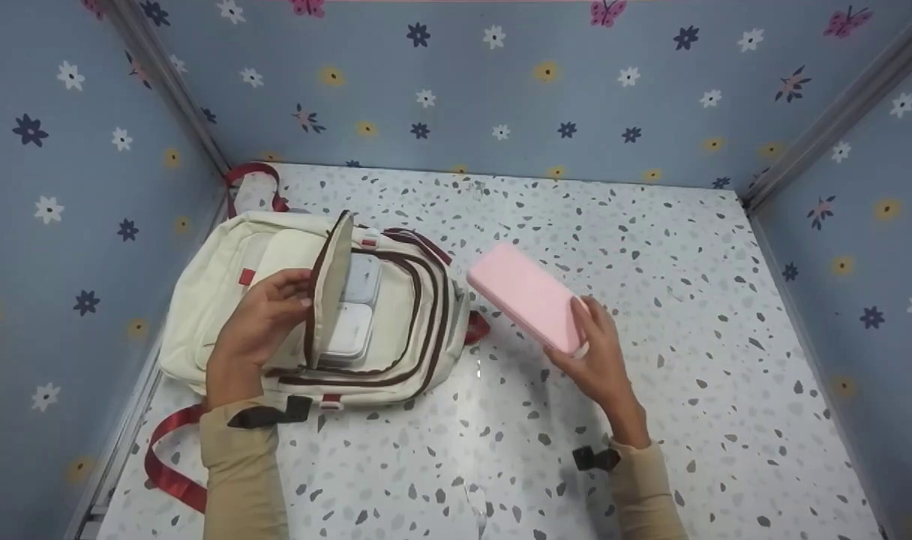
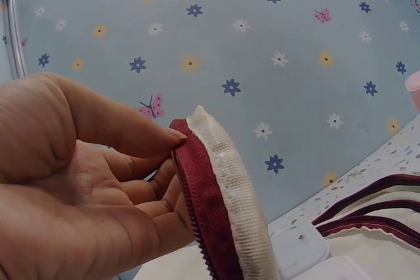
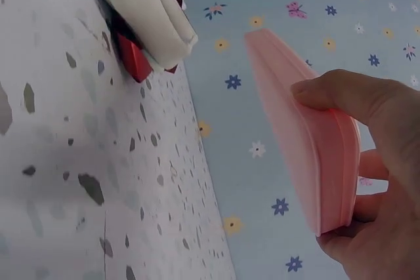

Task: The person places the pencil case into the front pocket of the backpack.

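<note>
A cream backpack with dark red zips lies on its back at the left of the table. My left hand pinches the zipped edge of its front pocket flap and holds it raised; the left wrist view shows thumb and fingers on the red zip tape. Inside the opened pocket sit two whitish boxes, one behind the other. To the right of the bag, my right hand grips a pink rectangular case by its near end, above the table.
Red straps spread from the bag over the speckled tabletop. Flower-patterned panels wall the table at the back and both sides, with metal posts at the corners.
</note>
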A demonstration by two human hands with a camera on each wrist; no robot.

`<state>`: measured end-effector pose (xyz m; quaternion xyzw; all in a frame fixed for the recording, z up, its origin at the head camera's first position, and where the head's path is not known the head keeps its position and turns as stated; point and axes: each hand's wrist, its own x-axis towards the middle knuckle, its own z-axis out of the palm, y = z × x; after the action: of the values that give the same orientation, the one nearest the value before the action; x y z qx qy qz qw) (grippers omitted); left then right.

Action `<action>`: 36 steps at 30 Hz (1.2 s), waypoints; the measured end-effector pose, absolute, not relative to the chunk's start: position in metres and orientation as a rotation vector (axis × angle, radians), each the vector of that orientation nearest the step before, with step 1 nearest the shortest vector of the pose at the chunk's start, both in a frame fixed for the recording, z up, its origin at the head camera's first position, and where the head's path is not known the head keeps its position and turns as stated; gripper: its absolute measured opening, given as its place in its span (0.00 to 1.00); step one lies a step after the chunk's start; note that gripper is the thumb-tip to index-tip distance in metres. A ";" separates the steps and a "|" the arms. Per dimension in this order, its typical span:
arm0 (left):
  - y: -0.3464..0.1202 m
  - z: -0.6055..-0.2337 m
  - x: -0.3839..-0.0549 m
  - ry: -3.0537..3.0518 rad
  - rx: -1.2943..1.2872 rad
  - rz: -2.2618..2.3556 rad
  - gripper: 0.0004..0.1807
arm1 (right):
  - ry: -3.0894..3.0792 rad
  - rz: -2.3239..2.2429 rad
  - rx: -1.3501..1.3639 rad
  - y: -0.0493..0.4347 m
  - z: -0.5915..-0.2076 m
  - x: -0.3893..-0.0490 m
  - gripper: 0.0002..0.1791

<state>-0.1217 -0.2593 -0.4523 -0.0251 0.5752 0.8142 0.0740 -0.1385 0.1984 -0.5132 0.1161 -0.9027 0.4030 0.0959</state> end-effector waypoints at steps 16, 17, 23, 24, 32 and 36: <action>-0.255 -0.450 -0.120 1.719 -0.111 2.452 0.19 | -2.713 1.197 0.682 0.128 -0.515 -0.138 0.44; -0.255 -0.450 -0.120 1.720 -0.111 2.451 0.19 | -2.709 1.193 0.707 0.124 -0.514 -0.139 0.45; -0.253 -0.451 -0.122 1.699 -0.094 2.439 0.18 | -2.656 1.184 0.871 0.104 -0.516 -0.148 0.44; -0.253 -0.451 -0.123 1.693 -0.089 2.439 0.18 | -2.652 1.182 0.890 0.102 -0.516 -0.149 0.44; -0.249 -0.450 -0.124 1.693 -0.096 2.453 0.19 | -2.704 1.180 0.967 0.082 -0.514 -0.157 0.44; -0.248 -0.449 -0.124 1.697 -0.094 2.457 0.19 | -2.728 1.154 1.016 0.072 -0.511 -0.162 0.44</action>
<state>-0.1236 -0.2481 -0.4492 -0.0313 0.5662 0.8201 0.0768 -0.1617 0.0719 -0.5112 0.3244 -0.8712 0.3684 0.0052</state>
